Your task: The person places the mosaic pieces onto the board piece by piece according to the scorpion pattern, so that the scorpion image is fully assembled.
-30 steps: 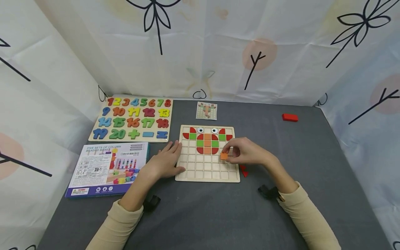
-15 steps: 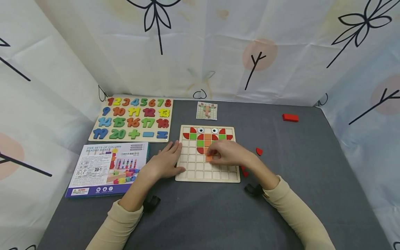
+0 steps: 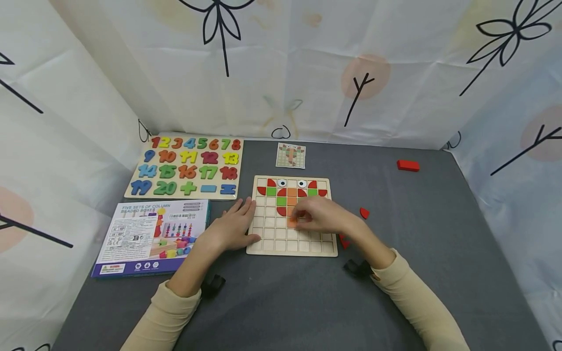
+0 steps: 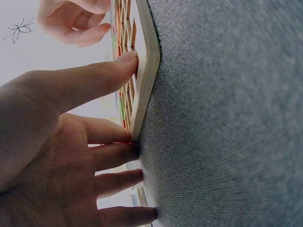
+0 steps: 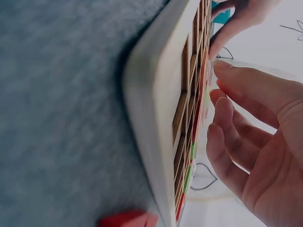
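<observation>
A light wooden grid board (image 3: 268,246) lies on the grey cloth, its upper cells filled with red, green and orange tiles and two eye tiles. My left hand (image 3: 233,226) rests at the board's left edge with fingers spread; in the left wrist view its thumb (image 4: 102,78) touches the rim. Over the middle of the grid, my right hand (image 3: 322,214) has thumb and fingertips at an orange square tile (image 3: 291,223) in the column below the other orange tiles. In the right wrist view the curled fingers (image 5: 222,146) partly hide the contact.
Red pieces (image 3: 364,212) lie right of the board, and a red block (image 3: 408,165) sits far right. A small pattern card (image 3: 290,155) lies behind the board. At left are a number puzzle (image 3: 189,165) and a printed box (image 3: 149,239).
My right hand has carried the orange square tile leftward from the board's right side to the middle column and stays there, with the tile shifted slightly left. My left hand has not moved.
</observation>
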`<state>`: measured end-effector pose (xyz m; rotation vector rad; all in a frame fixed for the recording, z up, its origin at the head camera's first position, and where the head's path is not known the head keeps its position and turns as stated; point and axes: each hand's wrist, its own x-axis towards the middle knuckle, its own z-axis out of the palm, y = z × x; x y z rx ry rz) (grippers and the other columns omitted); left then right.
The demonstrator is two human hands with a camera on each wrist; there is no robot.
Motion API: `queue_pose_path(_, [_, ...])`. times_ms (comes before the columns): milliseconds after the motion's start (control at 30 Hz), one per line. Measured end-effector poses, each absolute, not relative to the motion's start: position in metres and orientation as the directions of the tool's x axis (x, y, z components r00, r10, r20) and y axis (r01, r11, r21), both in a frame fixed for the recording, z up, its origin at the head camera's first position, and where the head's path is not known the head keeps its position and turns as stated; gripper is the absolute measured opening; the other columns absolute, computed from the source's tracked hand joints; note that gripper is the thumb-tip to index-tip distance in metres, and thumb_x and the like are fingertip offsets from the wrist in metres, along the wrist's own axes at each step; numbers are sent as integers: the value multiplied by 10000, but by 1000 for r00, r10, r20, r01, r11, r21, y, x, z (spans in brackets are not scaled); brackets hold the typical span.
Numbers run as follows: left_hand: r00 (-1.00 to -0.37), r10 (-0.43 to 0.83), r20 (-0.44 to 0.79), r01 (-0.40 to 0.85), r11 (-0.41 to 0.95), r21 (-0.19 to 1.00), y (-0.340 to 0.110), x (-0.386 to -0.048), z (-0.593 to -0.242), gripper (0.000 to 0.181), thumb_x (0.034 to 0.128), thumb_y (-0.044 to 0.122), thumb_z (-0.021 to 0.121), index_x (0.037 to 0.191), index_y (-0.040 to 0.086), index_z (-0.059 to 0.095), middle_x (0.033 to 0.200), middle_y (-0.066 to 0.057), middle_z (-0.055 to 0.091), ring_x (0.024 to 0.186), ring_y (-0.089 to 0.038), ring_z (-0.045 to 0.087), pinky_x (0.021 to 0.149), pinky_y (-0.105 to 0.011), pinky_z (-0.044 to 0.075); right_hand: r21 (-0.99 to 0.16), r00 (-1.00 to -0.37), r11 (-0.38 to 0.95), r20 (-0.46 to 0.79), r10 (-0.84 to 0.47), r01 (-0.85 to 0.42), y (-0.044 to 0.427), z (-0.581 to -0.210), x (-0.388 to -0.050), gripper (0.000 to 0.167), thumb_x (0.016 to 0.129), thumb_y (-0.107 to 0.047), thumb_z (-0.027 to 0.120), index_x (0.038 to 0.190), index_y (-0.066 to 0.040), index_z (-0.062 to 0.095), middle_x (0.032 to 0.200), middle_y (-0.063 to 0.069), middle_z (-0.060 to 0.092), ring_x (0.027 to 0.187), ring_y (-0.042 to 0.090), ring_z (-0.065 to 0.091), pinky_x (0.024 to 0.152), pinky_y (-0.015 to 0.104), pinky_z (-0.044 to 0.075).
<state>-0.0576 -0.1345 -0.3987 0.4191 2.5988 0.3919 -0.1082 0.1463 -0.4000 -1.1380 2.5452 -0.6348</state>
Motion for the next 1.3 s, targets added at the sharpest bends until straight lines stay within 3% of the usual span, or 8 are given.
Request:
queue_pose_path(400, [-840, 358, -409, 218, 911, 349, -134, -58, -399, 967, 1025, 404, 738, 1724, 7, 200, 1831, -182, 147, 1713, -436, 122, 1297, -731, 269, -590, -730, 620, -73, -679, -518, 197, -401, -105, 197, 943, -176, 853, 1122, -109, 808, 1007, -7, 789, 756, 67, 619, 702, 238, 545])
queue_pose_path(867, [-840, 355, -409, 218, 913, 346, -134, -57, -398, 967, 1022, 397, 740, 1723, 4, 201, 1829, -186, 147, 1711, -441, 121, 1298, -730, 264, -580, -875, 752, -131, -466, -314, 285, -392, -105, 303, 916, -126, 878, 1188, -28, 784, 895, 57, 734, 708, 79, 597, 631, 222, 494])
queue_pose_path(1300, [-838, 355, -414, 213, 912, 350, -134, -58, -399, 965, 1028, 401, 732, 1725, 6, 195, 1831, -183, 142, 1713, -439, 117, 1302, -732, 257, -568, -881, 789, -219, -420, -235, 310, -404, -114, 356, 904, -147, 891, 1210, -8, 774, 1026, 100, 754, 676, 62, 589, 611, 224, 474])
